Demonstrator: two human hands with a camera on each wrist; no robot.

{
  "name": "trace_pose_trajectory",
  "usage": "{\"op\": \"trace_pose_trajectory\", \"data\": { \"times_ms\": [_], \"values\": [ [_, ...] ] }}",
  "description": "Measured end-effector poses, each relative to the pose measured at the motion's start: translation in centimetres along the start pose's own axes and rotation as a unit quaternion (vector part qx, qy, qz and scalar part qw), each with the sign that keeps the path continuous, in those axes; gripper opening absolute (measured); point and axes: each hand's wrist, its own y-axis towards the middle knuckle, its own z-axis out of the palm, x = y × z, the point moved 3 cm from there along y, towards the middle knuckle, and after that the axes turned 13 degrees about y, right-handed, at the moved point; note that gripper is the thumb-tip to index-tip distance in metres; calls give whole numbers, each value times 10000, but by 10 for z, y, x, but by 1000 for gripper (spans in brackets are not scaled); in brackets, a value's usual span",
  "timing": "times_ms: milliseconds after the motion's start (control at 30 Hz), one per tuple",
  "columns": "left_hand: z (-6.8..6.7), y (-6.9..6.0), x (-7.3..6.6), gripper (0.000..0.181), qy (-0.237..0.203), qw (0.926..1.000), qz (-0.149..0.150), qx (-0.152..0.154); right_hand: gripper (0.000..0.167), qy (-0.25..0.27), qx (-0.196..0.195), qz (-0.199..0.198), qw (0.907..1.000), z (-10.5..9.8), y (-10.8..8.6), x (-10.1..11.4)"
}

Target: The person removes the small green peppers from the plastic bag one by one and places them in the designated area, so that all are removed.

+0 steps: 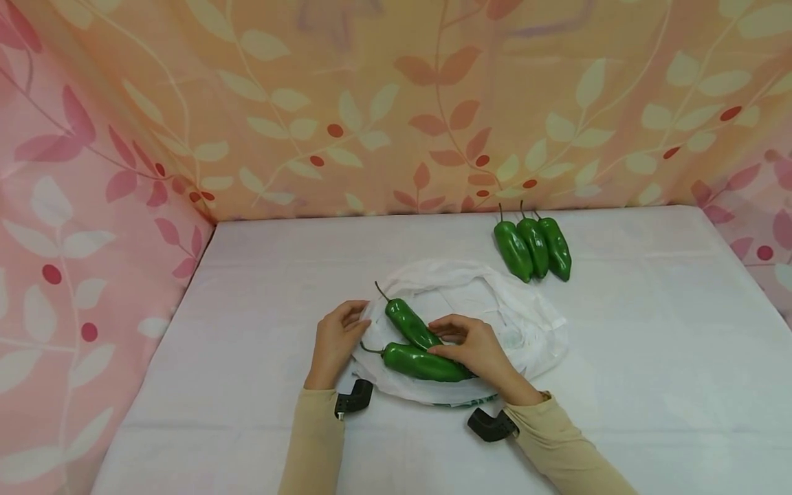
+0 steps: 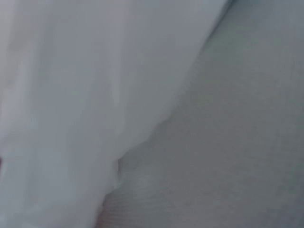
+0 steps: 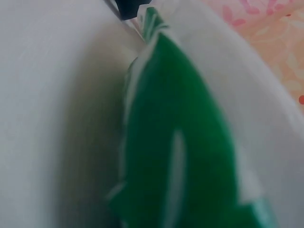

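A white plastic bag (image 1: 433,275) lies spread with its mouth open upward. On it are two long green peppers, an upper one (image 1: 410,324) lying slantwise and a lower one (image 1: 423,363) lying nearly level, stems to the left. My left hand (image 1: 337,340) pinches the bag's left edge, close to the stems. With thumb and fingers, my right hand (image 1: 479,347) holds the upper pepper near its lower end, which the hand partly hides. White bag film (image 2: 71,104) fills much of the left wrist view. Blurred green print (image 3: 180,133) on the bag fills the right wrist view.
Three more green peppers (image 1: 533,247) lie side by side at the back right, just beyond the bag. A white cloth (image 1: 247,309) covers the table. Patterned curtains (image 1: 371,103) stand behind and at both sides. Black wrist devices (image 1: 491,425) jut from the sleeves.
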Motion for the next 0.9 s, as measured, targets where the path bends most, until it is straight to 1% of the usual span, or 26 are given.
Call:
{"op": "trace_pose_trajectory", "data": {
  "times_ms": [167, 267, 333, 500, 733, 900],
  "values": [
    [-1, 0, -1, 30, -42, 10000, -30, 40, 39, -245, 62, -32, 9997, 3, 0, 3],
    [-1, 0, -1, 30, -69, 9999, -35, 73, 40, -356, 171, -82, 9992, 3, -1, 4],
    [-1, 0, -1, 30, -99, 9999, -43, 89, 41, -412, 276, -183, 9986, 1, -2, 4],
    [0, 0, -1, 30, -105, 9998, -96, 117, 37, -213, 465, -90, 9987, -5, 0, 0],
    [-1, 0, 0, 30, -48, 9998, -146, 110, 32, 17, 573, 191, 9982, -13, 1, 0],
    [0, 0, 0, 30, -51, 9999, -111, 100, 28, 107, 752, 193, 9969, -19, 2, 0]
  ]
}}
